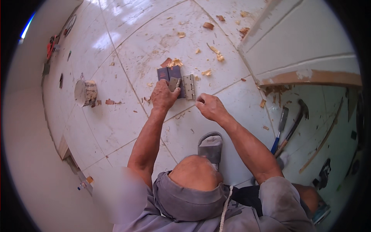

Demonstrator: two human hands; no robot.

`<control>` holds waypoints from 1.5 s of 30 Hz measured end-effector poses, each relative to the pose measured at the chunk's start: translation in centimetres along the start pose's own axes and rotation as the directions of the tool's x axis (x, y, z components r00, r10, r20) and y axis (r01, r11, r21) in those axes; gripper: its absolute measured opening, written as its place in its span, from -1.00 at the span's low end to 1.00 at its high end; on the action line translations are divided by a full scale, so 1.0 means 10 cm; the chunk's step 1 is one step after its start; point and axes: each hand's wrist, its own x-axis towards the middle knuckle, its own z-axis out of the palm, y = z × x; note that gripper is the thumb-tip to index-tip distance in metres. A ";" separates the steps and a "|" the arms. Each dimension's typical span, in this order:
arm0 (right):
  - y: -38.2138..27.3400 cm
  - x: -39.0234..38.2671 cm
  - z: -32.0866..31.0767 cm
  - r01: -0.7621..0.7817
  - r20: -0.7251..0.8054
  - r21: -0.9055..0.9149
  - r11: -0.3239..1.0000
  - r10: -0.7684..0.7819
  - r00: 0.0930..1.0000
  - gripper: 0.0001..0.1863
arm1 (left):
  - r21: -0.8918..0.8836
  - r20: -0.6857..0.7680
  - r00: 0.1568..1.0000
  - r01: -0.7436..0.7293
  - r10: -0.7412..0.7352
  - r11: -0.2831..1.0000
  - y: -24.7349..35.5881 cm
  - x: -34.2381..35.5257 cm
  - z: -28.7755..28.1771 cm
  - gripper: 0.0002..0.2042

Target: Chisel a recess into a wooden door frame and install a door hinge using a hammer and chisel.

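Observation:
My left hand (164, 94) grips a metal hinge (174, 82) between thumb and fingers, over a dark blue-purple box (175, 72) on the tiled floor. A second hinge (189, 87) lies upright in view along the box's right side, its knuckles facing right. Just right of it, my right hand (211, 106) is closed, thumb and fingertips pinched together. Whether anything small sits in that pinch is hidden. Pale wood shavings (176, 62) are heaped at the box's far edge.
At left stands a round, stained container (85, 93). A white panel (305, 42) with a bare wood edge is at right. Below it lie a blue-handled chisel (279, 131) and a claw hammer (294, 129). Wood chips litter the tiles. My sandalled foot (210, 146) is near centre.

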 end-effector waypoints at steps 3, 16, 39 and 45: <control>-0.10 0.06 0.00 -0.069 0.008 0.157 0.985 0.068 0.998 -0.59 | -0.104 -0.036 0.999 -0.035 0.031 0.994 0.02 -0.01 0.04 -0.72; -0.17 -0.68 -1.14 0.169 -0.011 -0.078 0.982 -0.170 0.985 -0.47 | -0.739 0.134 0.971 -0.037 0.199 0.673 1.44 -0.59 -0.50 -0.76; 1.81 -2.06 -3.03 0.143 0.064 0.581 0.801 -0.220 0.973 -0.62 | -0.745 0.598 0.648 0.232 0.471 0.626 4.08 -1.14 -0.16 -0.32; 1.88 -1.74 -2.87 0.247 -0.100 0.479 0.843 -0.227 0.969 -0.73 | -0.786 0.501 0.757 0.195 0.419 0.587 3.89 -1.06 -0.01 -0.59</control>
